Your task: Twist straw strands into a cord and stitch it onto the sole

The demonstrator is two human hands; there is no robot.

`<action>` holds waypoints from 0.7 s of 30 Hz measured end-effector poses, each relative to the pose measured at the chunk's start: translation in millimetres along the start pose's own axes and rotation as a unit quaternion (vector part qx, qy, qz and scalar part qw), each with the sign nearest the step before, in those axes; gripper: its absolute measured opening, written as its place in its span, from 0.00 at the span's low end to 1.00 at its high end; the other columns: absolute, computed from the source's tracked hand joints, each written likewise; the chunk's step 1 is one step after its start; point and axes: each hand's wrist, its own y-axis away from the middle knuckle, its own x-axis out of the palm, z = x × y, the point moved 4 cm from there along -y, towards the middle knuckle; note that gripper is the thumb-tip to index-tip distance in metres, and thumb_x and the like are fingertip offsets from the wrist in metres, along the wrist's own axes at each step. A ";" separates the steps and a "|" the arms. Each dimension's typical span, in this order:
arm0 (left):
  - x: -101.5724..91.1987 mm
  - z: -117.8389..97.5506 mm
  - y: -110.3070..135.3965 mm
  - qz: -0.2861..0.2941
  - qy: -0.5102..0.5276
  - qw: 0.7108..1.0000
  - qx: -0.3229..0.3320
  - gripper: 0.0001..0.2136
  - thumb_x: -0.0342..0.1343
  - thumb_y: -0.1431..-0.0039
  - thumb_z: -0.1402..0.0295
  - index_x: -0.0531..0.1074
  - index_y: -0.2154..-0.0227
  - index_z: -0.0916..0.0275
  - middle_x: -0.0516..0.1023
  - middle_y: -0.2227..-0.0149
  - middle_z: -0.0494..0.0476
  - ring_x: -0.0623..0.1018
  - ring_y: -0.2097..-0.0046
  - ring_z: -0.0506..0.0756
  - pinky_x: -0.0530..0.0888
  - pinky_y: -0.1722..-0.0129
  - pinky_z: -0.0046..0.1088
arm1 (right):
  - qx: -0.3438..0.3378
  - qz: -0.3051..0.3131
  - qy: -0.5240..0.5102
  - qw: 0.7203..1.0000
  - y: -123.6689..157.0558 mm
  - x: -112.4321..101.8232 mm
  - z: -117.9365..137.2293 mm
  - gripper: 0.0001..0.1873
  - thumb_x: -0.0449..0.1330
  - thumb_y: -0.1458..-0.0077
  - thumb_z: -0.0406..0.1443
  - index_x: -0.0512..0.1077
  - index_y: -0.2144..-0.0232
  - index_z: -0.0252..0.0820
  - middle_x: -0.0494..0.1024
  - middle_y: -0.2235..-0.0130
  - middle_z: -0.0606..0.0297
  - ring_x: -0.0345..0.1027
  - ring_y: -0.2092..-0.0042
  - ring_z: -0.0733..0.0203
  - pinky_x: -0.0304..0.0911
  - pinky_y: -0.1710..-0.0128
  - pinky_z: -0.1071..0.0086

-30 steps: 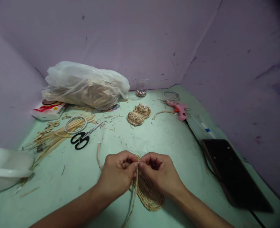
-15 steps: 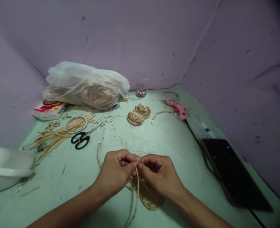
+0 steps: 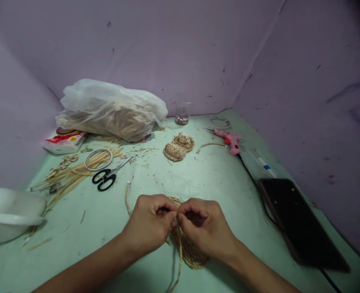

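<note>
My left hand [image 3: 151,224] and my right hand [image 3: 206,230] meet over a coiled straw mat [image 3: 189,250] lying on the pale green table [image 3: 216,175]. Both hands are closed in a pinch on a braided straw cord [image 3: 179,260] where it joins the mat's edge. The cord's loose end trails down toward me, below the hands. A short piece of braid [image 3: 126,195] curves out to the left of my left hand. Most of the mat is hidden under my fingers.
Black scissors [image 3: 106,179], a metal ring [image 3: 98,159] and loose straw strips [image 3: 66,177] lie at left. A plastic bag of straw [image 3: 113,110] stands at the back. Two small coiled straw pieces [image 3: 179,147], a pink glue gun [image 3: 229,140], a bead jar [image 3: 182,114], a dark phone [image 3: 299,221] and a white container [image 3: 9,213] surround the hands.
Both hands have stayed on the mat's edge and shifted slightly. The cord's loose end has swung a little to the right. The fingertips are pressed closer together.
</note>
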 end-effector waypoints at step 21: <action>2.3 3.7 -2.1 -0.014 0.148 0.983 -0.111 0.03 0.56 0.63 0.73 0.70 0.81 0.68 0.71 0.85 0.50 0.70 0.81 0.46 0.68 0.79 0.21 | 0.105 -0.003 -0.092 0.990 -1.8 5.8 -9.2 0.07 0.54 0.56 0.33 0.70 0.80 0.36 0.75 0.79 0.61 0.67 0.77 0.65 0.62 0.77 0.73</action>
